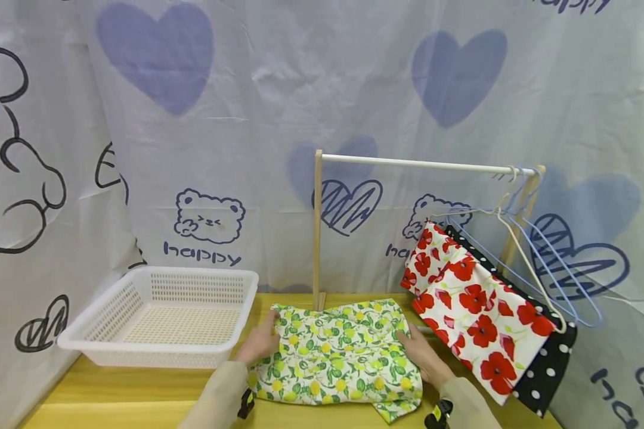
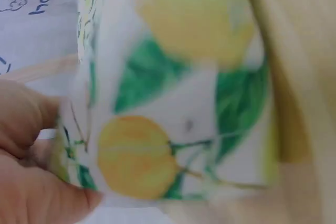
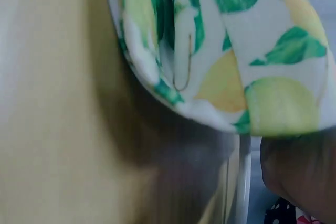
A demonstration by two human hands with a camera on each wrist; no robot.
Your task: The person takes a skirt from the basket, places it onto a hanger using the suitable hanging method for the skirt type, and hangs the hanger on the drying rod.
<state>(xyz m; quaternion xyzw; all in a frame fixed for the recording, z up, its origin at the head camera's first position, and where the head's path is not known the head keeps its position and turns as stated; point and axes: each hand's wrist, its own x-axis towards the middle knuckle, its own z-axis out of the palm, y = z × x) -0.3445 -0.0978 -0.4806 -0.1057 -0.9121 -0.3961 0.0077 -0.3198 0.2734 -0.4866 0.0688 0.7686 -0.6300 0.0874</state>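
A white cloth printed with yellow lemons and green leaves [image 1: 333, 357] spreads between both hands above the yellow wood-grain table. Its left edge is pinched by my left hand [image 1: 261, 344], whose thumb [image 2: 47, 195] and a finger show on the fabric in the left wrist view. My right hand [image 1: 424, 356] holds the opposite edge; in the right wrist view only part of that hand [image 3: 299, 177] shows beneath the lemon cloth [image 3: 283, 103], and its fingertips are hidden. Folded layers show at the cloth's edge there, and one corner hangs toward the front.
At the left stands a white plastic basket [image 1: 241, 322]. Behind the cloth rises a rack with a white rail [image 1: 408, 162] and wooden posts. On its right end, hangers [image 1: 555, 262] carry a red-poppy cloth [image 1: 477, 310] and a black polka-dot cloth [image 1: 555, 363].
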